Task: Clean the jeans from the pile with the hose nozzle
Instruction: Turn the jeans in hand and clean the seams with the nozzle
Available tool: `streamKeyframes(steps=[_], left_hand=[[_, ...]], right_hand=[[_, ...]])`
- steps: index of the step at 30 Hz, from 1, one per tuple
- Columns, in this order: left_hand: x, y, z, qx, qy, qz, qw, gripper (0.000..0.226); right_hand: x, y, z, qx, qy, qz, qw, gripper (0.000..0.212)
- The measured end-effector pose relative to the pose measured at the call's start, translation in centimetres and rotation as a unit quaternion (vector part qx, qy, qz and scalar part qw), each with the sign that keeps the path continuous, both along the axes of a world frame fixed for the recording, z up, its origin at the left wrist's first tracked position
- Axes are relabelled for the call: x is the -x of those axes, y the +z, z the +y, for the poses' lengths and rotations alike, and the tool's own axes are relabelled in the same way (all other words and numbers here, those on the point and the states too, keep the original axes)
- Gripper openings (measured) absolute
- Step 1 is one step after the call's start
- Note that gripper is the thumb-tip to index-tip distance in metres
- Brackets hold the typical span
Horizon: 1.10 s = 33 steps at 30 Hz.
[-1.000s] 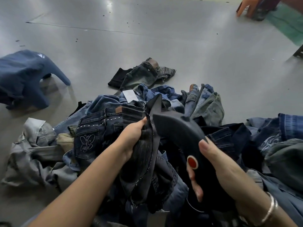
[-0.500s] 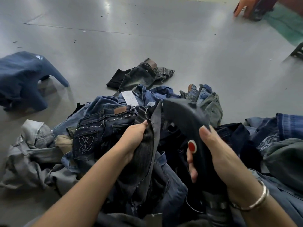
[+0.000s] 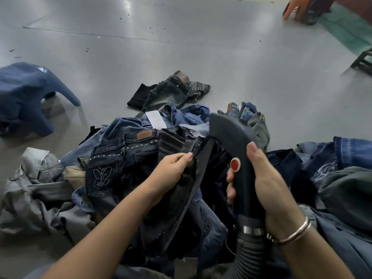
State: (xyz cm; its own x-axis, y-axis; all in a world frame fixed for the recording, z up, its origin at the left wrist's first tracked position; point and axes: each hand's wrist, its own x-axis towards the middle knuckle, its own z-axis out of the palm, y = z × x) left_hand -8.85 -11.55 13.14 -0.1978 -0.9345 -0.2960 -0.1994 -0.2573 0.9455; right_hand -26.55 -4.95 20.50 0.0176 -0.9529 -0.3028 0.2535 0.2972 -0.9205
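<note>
Dark jeans (image 3: 181,190) hang crumpled, gripped by the left hand (image 3: 171,174); right hand (image 3: 267,184) clasps the black nozzle (image 3: 231,141).

- At six o'clock the frame edge cuts off your ribbed hose (image 3: 249,256).
- Your right hand (image 3: 267,184) hides its own fingers behind the nozzle (image 3: 231,137).
- At nine o'clock the blue stool (image 3: 24,93) is blurred and cropped.
- At one o'clock the orange stool (image 3: 296,7) is cut off.
</note>
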Motion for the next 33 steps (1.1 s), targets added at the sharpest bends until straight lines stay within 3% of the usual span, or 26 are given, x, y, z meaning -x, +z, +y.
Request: streamKeyframes(steps=[3, 7, 12, 16, 20, 23, 29, 31, 33], left_hand=[[-0.2, 0.0, -0.4, 0.053, 0.051, -0.038, 0.997, 0.042], [-0.4, 0.1, -0.7, 0.145, 0.122, -0.142, 0.972, 0.04], [0.1, 0.0, -0.5, 0.188, 0.134, -0.19, 0.954, 0.034], [0.3, 0.2, -0.1, 0.186, 0.105, -0.123, 0.969, 0.031], [-0.2, 0.6, -0.1, 0.016, 0.109, 0.078, 0.991, 0.033], [0.0, 0.5, 0.1, -0.068, 0.076, 0.171, 0.98, 0.039], [1.5, 0.8, 0.2, -0.106, 0.059, 0.312, 0.942, 0.037], [1.9, 1.0, 0.1, -0.07, 0.069, 0.29, 0.952, 0.029], [2.1, 1.2, -0.1, 0.051, 0.082, 0.142, 0.985, 0.016]], right_hand=[[1.7, 0.3, -0.2, 0.01, -0.018, -0.008, 1.0, 0.069], [1.9, 0.2, 1.2, -0.028, 0.093, 0.036, 0.995, 0.078], [-0.5, -0.3, 2.0, -0.051, 0.102, 0.015, 0.993, 0.055], [0.1, -0.2, 0.2, -0.03, -0.016, 0.011, 0.999, 0.054], [0.9, -0.4, -1.1, 0.014, -0.115, 0.002, 0.993, 0.056], [-0.1, -1.3, -1.0, 0.046, -0.117, 0.037, 0.991, 0.056], [-3.7, -2.7, -1.3, 0.056, -0.095, 0.027, 0.994, 0.064], [-3.9, -2.4, -1.7, 0.053, -0.117, 0.021, 0.992, 0.059], [-3.5, -1.7, -2.3, 0.059, -0.147, -0.013, 0.987, 0.051]])
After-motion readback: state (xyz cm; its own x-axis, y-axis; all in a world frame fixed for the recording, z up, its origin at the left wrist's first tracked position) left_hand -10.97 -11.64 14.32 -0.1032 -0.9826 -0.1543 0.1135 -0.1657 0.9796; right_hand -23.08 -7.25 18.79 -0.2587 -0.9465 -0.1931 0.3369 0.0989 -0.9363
